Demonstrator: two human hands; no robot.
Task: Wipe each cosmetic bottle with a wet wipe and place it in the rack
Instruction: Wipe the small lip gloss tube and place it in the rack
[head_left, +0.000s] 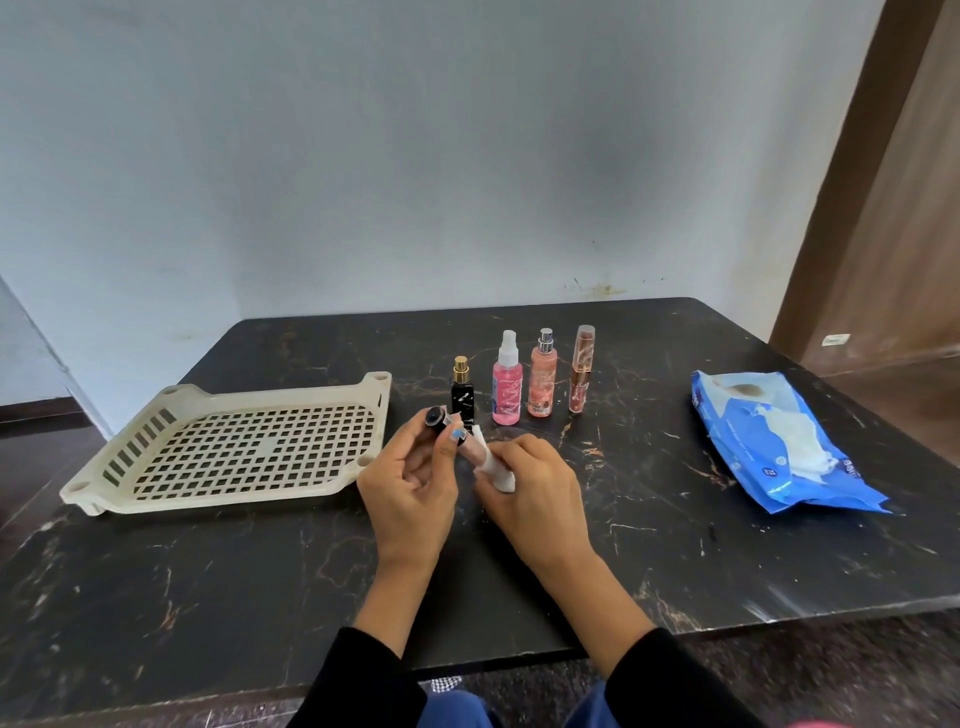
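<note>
The left hand (410, 483) held a slim tube-like bottle (457, 434) above the desk (623, 545), its fingers (449, 444) curled round the dark-capped upper end, the cap pointing up and away toward the rack. The right hand (535, 486) gripped a folded white wipe (493, 462) and had it wrapped against the lower, pinkish part of the bottle, so the two hands met just in front of the row of standing bottles.

The step in hand looked like the wiping of this first bottle, since the cream rack (228, 447) to the left held nothing yet. To do it well, the left hand would have needed to turn the bottle while the wipe slid along its length, so every side got cleaned and not only the facing one. The end covered by the left fingers would also have needed a pass, which called for shifting that grip. Care was due near the black bottle (462, 397), standing just behind the hands, with the pink spray bottle (507, 387), the peach bottle (543, 379) and the thin brown-capped tube (582, 371) beside it; a careless elbow of the wrist could have tipped them. The blue wipe pack (779, 447) lay well apart to the right.
</note>
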